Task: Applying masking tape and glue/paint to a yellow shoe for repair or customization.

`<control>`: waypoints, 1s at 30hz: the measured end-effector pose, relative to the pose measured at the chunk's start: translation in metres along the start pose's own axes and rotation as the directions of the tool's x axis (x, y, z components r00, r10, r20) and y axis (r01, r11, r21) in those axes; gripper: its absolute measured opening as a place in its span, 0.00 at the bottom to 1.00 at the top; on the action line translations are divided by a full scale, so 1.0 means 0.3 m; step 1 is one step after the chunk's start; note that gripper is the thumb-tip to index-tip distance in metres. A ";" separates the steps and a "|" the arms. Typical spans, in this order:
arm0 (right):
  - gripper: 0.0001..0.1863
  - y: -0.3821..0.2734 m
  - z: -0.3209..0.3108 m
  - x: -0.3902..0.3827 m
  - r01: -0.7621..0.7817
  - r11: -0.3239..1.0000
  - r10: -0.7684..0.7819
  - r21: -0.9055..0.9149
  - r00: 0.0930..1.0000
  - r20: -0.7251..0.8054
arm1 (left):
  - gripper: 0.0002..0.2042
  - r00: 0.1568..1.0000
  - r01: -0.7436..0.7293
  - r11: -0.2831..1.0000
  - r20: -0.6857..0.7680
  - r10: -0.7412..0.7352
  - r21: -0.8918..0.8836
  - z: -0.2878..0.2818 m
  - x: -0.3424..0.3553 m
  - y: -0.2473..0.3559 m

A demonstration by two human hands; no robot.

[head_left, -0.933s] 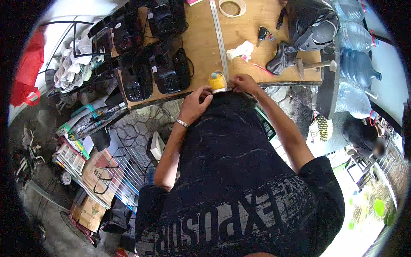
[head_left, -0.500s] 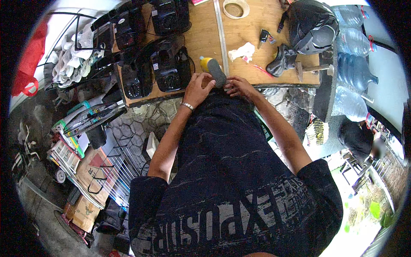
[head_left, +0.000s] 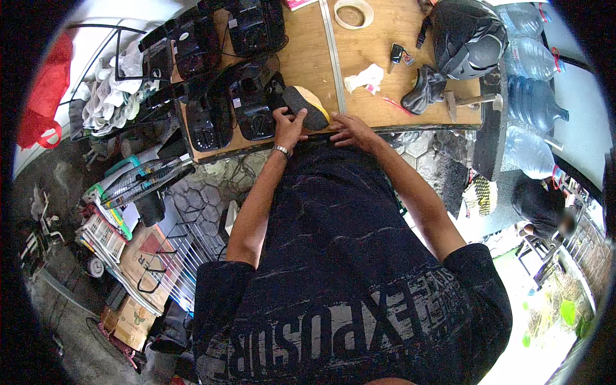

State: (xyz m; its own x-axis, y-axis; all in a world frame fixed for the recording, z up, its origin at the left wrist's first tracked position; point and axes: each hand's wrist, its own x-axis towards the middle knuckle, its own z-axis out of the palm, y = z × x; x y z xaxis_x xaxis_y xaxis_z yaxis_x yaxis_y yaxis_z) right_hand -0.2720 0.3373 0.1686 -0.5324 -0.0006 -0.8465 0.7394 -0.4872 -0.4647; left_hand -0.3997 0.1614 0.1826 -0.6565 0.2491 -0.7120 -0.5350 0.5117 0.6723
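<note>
A small shoe-like piece (head_left: 307,108) with a dark grey textured sole and a yellow-tan edge lies tilted at the front edge of the wooden table (head_left: 359,51). My left hand (head_left: 290,128) grips its near left side between thumb and fingers. Just right of it, my right hand (head_left: 351,132) has its fingers stretched out and apart, with the fingertips close to the rounded end; whether they touch it I cannot tell. A black shoe (head_left: 423,90) lies farther right on the table, beside a hammer (head_left: 471,101).
Several black machines (head_left: 253,106) stand on the table's left part. A metal strip (head_left: 333,58) crosses the tabletop. Crumpled white paper (head_left: 366,78), a round tray (head_left: 353,14) and a black backpack (head_left: 468,42) lie right. Water jugs (head_left: 536,102) line the right side; a fan (head_left: 144,183) stands left.
The shoe-like piece has turned and tipped to the left, showing more of its sole and tan edge. My right hand's fingers have spread out.
</note>
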 end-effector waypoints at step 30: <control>0.25 -0.201 0.033 -0.243 0.609 0.789 -0.613 -0.080 0.788 -0.049 | 0.27 0.815 -0.396 0.853 0.297 0.497 -0.342 -0.074 -0.139 0.277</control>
State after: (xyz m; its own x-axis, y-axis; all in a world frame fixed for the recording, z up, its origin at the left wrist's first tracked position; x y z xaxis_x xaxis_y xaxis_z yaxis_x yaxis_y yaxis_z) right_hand -0.2818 0.3581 0.2611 -0.8529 0.3412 -0.3952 0.2923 -0.3150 -0.9029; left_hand -0.4286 0.1753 0.2726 -0.6433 0.7016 -0.3064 -0.3781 0.0569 0.9240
